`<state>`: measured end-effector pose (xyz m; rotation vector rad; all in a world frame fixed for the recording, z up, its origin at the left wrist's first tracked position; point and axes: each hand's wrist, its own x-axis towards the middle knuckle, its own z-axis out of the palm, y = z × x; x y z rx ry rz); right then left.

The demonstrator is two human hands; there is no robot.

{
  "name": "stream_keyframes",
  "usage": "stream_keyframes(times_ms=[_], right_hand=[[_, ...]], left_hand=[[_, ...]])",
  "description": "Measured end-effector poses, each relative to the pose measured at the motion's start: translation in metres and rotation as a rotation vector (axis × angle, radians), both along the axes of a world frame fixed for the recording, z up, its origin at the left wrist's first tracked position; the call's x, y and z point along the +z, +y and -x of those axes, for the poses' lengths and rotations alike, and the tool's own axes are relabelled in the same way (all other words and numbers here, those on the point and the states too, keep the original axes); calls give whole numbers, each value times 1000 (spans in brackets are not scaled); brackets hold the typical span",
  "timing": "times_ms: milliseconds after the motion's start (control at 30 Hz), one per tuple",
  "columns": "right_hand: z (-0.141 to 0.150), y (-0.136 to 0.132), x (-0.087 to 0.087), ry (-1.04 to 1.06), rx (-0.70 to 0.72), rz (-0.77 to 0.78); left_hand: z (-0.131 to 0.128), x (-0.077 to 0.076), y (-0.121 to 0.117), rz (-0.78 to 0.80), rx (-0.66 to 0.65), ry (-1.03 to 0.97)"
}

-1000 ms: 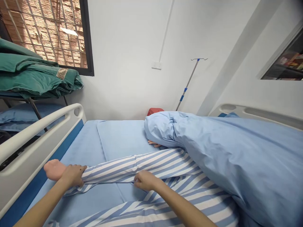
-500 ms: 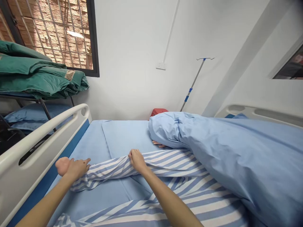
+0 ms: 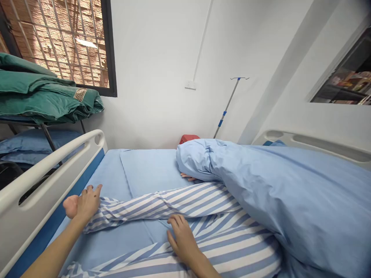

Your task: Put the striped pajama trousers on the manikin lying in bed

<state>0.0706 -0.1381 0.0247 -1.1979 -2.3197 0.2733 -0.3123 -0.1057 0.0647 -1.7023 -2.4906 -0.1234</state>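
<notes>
the right hand (image 3: 182, 239) had let go of the striped trouser leg (image 3: 162, 204) it pinched a moment earlier and lay open, fingers spread, just below that leg on a second striped leg (image 3: 234, 247). the left hand (image 3: 85, 204) was spread over the bare foot (image 3: 70, 206) at that leg's cuff (a white bed rail (image 3: 49, 162) close beside it).

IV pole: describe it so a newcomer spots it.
Beyond the bed's far end, by the white wall, stands a thin metal IV pole. It rises behind the bunched blue blanket, right of the wall socket, with blue bands and a hooked top.
</notes>
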Motion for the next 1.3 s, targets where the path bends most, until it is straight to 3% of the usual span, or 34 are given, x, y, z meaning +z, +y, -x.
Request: stream_keyframes(times_ms=[67,167,267,333,400,467,600,800,1300], right_hand=[[-16,-12,-5,13,-46,14],[-29,-16,-14,37,-121,49],[-31,-15,-19,36,-151,100],[-31,-16,-18,6,-130,95],[-31,-19,-15,-25,-112,71],[-33,-25,-10,-55,-108,44],[-39,-43,-5,-88,-84,-6],[-47,-63,-17,-150,-138,-77],[-42,-64,-21,-139,-197,-123]], left_hand=[[-13,-10,-17,-88,-56,17],[-39,-33,-56,-142,-253,-125],[-66,-56,-107,-50,-365,-256],[-80,-67,-139,107,-397,-328],[-91,-74,-163,253,-396,-318],[-98,-76,-176,305,-368,-218],[-111,-70,-179,296,-291,-50],[-125,-65,-179,275,-195,7],[-120,-75,-181,196,-237,14]])
